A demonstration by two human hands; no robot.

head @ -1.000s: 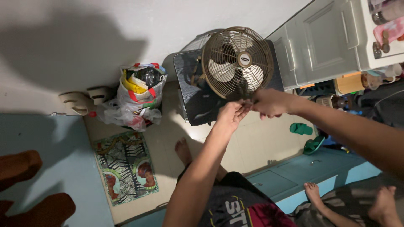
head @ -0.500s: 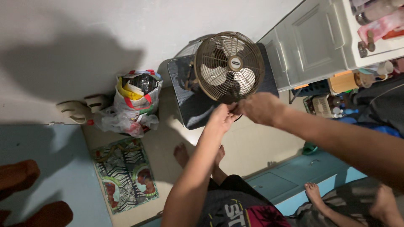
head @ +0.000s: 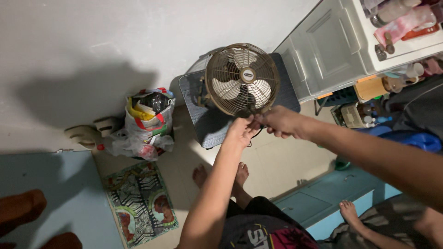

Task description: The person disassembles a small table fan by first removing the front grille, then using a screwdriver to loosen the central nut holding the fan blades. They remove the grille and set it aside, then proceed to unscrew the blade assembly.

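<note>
Both hands meet at the lower rim of the fan (head: 242,79): left hand (head: 240,132) at its 6 o'clock, right hand (head: 281,121) at 5 o'clock, fingertips touching the grille.

Fan stands on a dark stool (head: 217,121), backed close by the wall (head: 138,41) at 12 o'clock; no passage behind it.

White cabinet (head: 330,48) blocks 2 to 3 o'clock, just beside the stool.

Stuffed plastic bag (head: 146,121) sits at 9 o'clock, near the stool, with a narrow strip of floor between.

Open floor (head: 281,163) lies at 6 o'clock, bounded by the person's own feet (head: 220,174).
</note>
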